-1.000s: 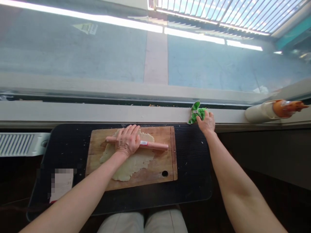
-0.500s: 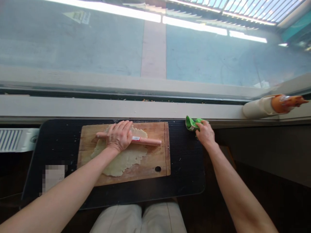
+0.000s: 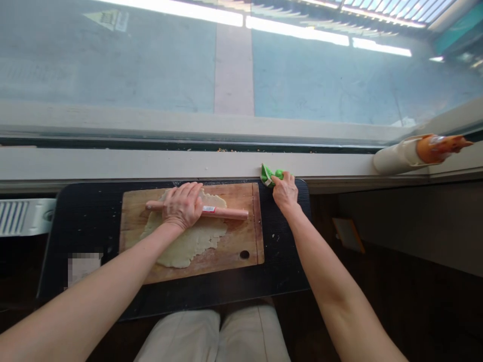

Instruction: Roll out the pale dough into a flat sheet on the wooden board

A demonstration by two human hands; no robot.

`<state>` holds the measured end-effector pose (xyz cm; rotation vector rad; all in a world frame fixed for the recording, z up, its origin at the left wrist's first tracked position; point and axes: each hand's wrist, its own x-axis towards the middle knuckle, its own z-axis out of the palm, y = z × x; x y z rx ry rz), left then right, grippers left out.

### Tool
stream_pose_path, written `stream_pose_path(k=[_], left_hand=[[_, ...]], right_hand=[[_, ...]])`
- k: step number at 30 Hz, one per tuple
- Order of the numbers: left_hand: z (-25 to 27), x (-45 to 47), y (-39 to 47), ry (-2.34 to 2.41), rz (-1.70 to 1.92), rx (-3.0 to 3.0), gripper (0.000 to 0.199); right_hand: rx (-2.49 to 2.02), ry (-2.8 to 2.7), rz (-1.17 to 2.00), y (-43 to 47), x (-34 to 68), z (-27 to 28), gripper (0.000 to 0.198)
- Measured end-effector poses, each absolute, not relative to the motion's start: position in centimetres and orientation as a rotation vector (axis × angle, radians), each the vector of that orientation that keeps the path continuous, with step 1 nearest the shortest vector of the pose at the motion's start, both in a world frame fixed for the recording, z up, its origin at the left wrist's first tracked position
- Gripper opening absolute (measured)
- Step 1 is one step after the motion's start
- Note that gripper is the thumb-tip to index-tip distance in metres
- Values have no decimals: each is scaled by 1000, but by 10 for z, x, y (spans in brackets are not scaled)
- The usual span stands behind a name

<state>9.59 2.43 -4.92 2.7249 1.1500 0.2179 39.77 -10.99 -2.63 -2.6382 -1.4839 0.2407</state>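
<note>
While a rolling pin (image 3: pixel 230 213) is covered by the left hand (image 3: pixel 183 206) on a cutting board (image 3: pixel 241 236), a green cloth (image 3: pixel 266 175) is gripped by the right hand (image 3: pixel 287 193).
Pin is laid across flattened dough (image 3: pixel 192 246) on the board's far half; left fingers are set close together over it, but whether they are clamped round it cannot be told. Cloth is bunched just beyond the board's far right corner, near the window sill (image 3: pixel 151 165), with right thumb and fingers clamped on it. Board is supported by a black table (image 3: pixel 283 261). Well right of the board, a bottle (image 3: pixel 396 157) is seen on the sill; left of it, a radiator (image 3: pixel 24 217) is partly shown.
</note>
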Motion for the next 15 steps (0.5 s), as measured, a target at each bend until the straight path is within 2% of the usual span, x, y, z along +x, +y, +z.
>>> stream_pose_path(k=[3, 8, 11, 15], left_hand=[[-49, 97, 24, 1158, 197, 2714, 50], [-48, 98, 24, 1174, 231, 2690, 49], [-49, 96, 23, 1171, 229, 2673, 50], [-47, 96, 21, 1170, 226, 2651, 51]], right_hand=[[-2563, -1631, 316, -155, 355, -25, 38], [-2495, -1770, 547, -241, 313, -8, 26], [-2511, -1720, 573, -205, 340, 0, 20], [-2606, -1519, 481, -138, 368, -12, 24]])
